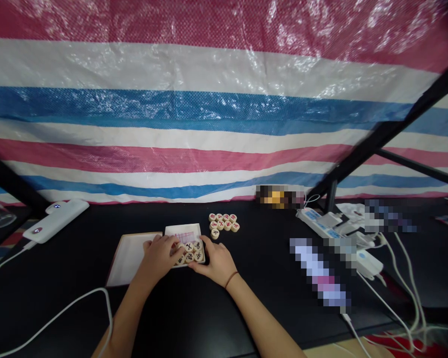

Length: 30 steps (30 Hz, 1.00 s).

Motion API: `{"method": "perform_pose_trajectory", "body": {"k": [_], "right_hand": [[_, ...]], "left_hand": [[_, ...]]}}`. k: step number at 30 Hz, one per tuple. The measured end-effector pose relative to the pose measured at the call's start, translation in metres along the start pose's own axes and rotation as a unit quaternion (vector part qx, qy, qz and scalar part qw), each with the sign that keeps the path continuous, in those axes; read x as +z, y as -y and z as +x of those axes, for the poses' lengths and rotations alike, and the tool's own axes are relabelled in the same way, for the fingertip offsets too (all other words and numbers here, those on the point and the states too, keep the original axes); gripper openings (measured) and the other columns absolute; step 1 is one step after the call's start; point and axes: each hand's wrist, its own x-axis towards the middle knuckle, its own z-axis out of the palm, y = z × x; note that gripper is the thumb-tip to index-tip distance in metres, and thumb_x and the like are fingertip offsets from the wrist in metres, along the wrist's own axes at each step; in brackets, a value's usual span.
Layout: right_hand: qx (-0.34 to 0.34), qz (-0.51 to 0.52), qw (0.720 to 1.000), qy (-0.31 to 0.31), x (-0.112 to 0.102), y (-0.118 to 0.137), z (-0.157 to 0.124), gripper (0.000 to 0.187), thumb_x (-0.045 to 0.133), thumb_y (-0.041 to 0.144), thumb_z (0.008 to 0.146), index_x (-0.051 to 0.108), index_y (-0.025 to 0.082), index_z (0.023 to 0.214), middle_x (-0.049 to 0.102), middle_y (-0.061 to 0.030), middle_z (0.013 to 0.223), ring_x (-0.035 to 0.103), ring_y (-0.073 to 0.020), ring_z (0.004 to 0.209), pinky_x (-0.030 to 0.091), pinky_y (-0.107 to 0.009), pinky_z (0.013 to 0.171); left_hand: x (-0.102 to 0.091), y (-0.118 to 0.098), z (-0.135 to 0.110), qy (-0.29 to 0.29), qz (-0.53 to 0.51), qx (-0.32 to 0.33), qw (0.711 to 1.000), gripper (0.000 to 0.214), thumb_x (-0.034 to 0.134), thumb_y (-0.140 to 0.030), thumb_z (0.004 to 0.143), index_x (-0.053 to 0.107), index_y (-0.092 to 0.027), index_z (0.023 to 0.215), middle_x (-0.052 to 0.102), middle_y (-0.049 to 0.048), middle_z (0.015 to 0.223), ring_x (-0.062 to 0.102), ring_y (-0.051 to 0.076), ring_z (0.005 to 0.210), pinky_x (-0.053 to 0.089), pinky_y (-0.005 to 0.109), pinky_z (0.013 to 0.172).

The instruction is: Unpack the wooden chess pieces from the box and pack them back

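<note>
A small white box [182, 230] sits on the black table with round Chinese chess pieces [189, 257] in its near part, marked with dark characters. My left hand [160, 256] reaches over the box's left side, its fingers bent and its thumb against a chess piece [179, 246] there. Part of that piece is hidden by the fingers. Around the right side and near right corner of the box, my right hand [217, 262] is closed, thumb in front. Just beyond it, several red-marked chess pieces [221, 225] lie in short rows on the table.
The box lid [129, 258] lies open side up at left, partly under my left forearm. A white device [56, 221] with a cable stands farther left. Power strips [321, 224], white cables and a blurred-out object [319, 273] occupy the right. Striped sheeting [194, 159] hangs behind.
</note>
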Motion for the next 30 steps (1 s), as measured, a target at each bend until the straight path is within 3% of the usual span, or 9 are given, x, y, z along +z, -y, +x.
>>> {"method": "perform_pose_trajectory", "body": {"k": [3,6,10,15,18,20,26,30], "right_hand": [[-0.006,0.004,1.000,-0.005,-0.001,-0.002,0.000,0.073,0.065,0.059,0.070,0.047,0.015,0.126,0.068,-0.0035,0.080,0.064,-0.0219,0.074,0.042,-0.033,0.074],[0.001,0.033,0.999,-0.032,-0.002,-0.002,-0.001,0.063,0.065,0.052,0.071,0.049,0.019,0.123,0.061,0.0028,0.069,0.059,-0.0166,0.062,0.041,-0.026,0.063],[-0.014,0.070,0.992,-0.104,0.000,0.003,-0.005,0.046,0.061,0.043,0.075,0.052,0.020,0.113,0.056,0.0042,0.065,0.056,-0.0134,0.057,0.042,-0.023,0.058],[-0.046,0.112,0.981,-0.151,0.004,0.011,-0.009,0.032,0.053,0.037,0.084,0.054,0.019,0.111,0.064,-0.0007,0.076,0.060,-0.0128,0.061,0.047,-0.021,0.060],[-0.044,0.126,0.977,-0.166,0.003,0.009,-0.010,0.026,0.051,0.036,0.087,0.057,0.020,0.106,0.065,-0.0009,0.077,0.060,-0.0120,0.060,0.047,-0.021,0.060],[-0.047,0.131,0.973,-0.183,0.000,0.006,-0.009,0.025,0.052,0.035,0.086,0.058,0.020,0.104,0.065,-0.0009,0.076,0.059,-0.0120,0.060,0.047,-0.021,0.060],[0.037,0.123,0.947,-0.294,-0.023,-0.023,-0.004,0.021,0.051,0.031,0.082,0.062,0.019,0.096,0.063,-0.0065,0.091,0.051,-0.0125,0.059,0.046,-0.026,0.057],[0.096,0.092,0.955,-0.266,-0.029,-0.048,-0.005,0.025,0.053,0.030,0.077,0.062,0.018,0.097,0.063,-0.0056,0.092,0.048,-0.0107,0.053,0.045,-0.026,0.056]], "left_hand": [[0.000,0.001,0.002,0.000,-0.014,-0.010,1.000,0.018,0.053,-0.035,0.082,0.065,-0.023,0.089,0.071,0.0034,0.091,0.059,0.025,0.094,0.033,0.040,0.082],[0.001,0.005,0.007,-0.042,-0.049,-0.022,0.998,0.019,0.053,-0.035,0.083,0.065,-0.024,0.093,0.070,0.0031,0.091,0.060,0.024,0.096,0.035,0.040,0.085],[0.008,0.002,0.009,-0.099,-0.195,0.027,0.975,0.027,0.056,-0.038,0.080,0.065,-0.022,0.101,0.069,0.0038,0.096,0.062,0.021,0.092,0.044,0.035,0.086],[0.019,-0.025,0.000,-0.050,-0.382,0.059,0.921,0.026,0.058,-0.040,0.080,0.064,-0.021,0.097,0.069,0.0029,0.093,0.065,0.017,0.084,0.051,0.029,0.077],[0.023,-0.035,-0.004,-0.022,-0.433,0.059,0.899,0.023,0.058,-0.040,0.080,0.062,-0.020,0.091,0.069,0.0017,0.084,0.065,0.016,0.078,0.052,0.027,0.072],[0.025,-0.036,-0.004,-0.035,-0.436,0.057,0.898,0.022,0.059,-0.039,0.080,0.062,-0.020,0.089,0.068,0.0013,0.081,0.065,0.015,0.075,0.052,0.026,0.070],[0.031,-0.026,0.000,-0.119,-0.431,0.011,0.894,0.023,0.058,-0.039,0.081,0.057,-0.020,0.095,0.066,0.0013,0.085,0.065,0.014,0.076,0.052,0.026,0.070],[0.033,-0.021,0.004,-0.150,-0.466,-0.009,0.872,0.023,0.057,-0.038,0.081,0.056,-0.020,0.096,0.065,0.0046,0.095,0.066,0.017,0.085,0.054,0.027,0.072]]}}
